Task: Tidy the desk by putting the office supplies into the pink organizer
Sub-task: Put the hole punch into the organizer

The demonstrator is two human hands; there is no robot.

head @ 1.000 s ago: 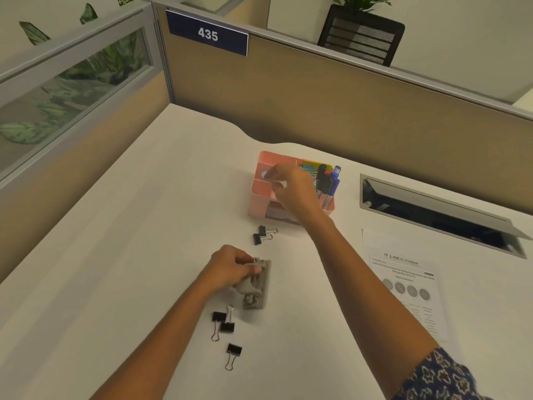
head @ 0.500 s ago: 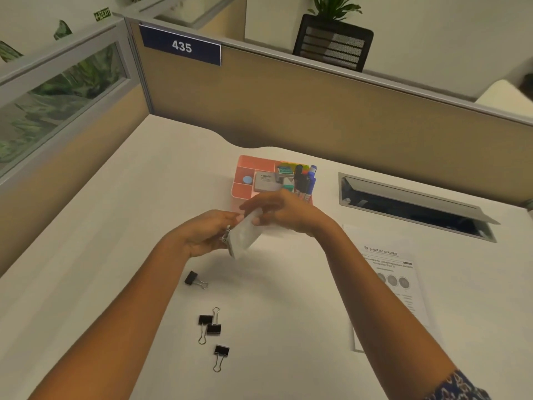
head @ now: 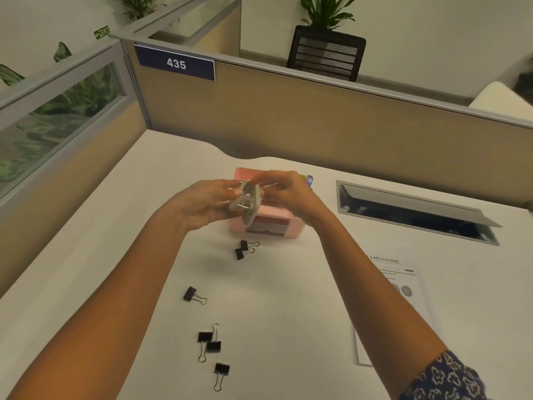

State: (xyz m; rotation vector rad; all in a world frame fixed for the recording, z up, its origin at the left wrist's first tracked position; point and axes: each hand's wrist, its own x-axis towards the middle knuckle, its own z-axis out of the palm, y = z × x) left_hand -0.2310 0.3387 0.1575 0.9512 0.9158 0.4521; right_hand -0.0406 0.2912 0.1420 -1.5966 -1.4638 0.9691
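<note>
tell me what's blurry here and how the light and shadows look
Head view: the left hand, right hand and the grey tool between them are slightly motion-smeared; the binder clips on the desk look crisp; light is soft and even, shadows faint, no glare.

white desk (head: 115,284) carries the pink organizer (head: 238,226), six black binder clips (head: 213,346) and a printed sheet (head: 389,301).

Bare left arm (head: 121,298). Bare right arm (head: 375,284), with a dark blue sleeve (head: 444,376) up top, full of little white flowers.
</note>
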